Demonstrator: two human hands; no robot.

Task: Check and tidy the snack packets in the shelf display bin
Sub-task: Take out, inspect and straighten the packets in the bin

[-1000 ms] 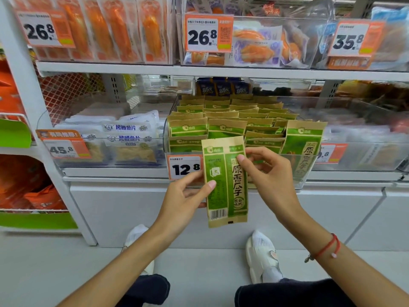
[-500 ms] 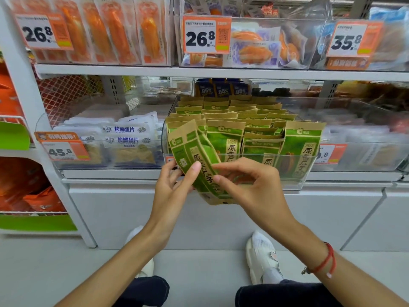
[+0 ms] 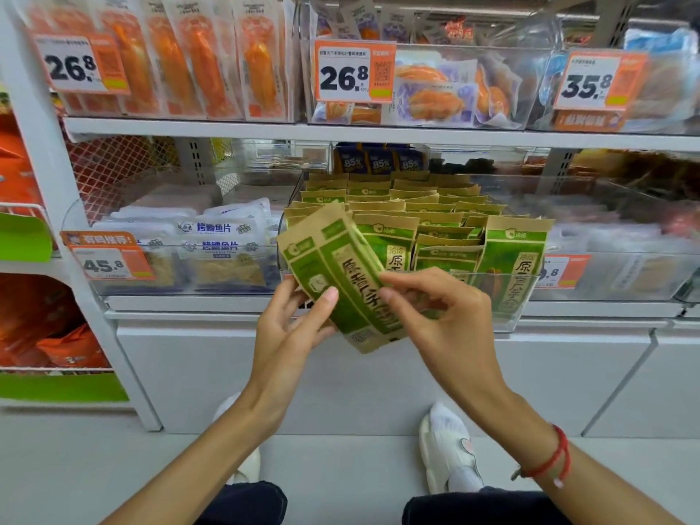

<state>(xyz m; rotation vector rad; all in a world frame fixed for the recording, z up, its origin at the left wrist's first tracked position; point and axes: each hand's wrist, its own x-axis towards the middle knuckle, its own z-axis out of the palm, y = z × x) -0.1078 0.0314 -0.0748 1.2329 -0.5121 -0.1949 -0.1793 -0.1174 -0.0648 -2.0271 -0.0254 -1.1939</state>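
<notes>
Both hands are holding one green snack packet (image 3: 342, 276) just in front of the clear display bin (image 3: 503, 316). The left hand (image 3: 291, 327) is pinching its lower left edge, thumb on the face; the right hand (image 3: 445, 320) is pinching its right edge. The packet's long axis is tilting, top up-left of both grips (toward the bin's front row), so the slot is lying just beyond and above.

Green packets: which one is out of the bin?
The tilted green packet held by the left hand and right hand, in front of the clear bin; the rest stand in rows inside.
</notes>
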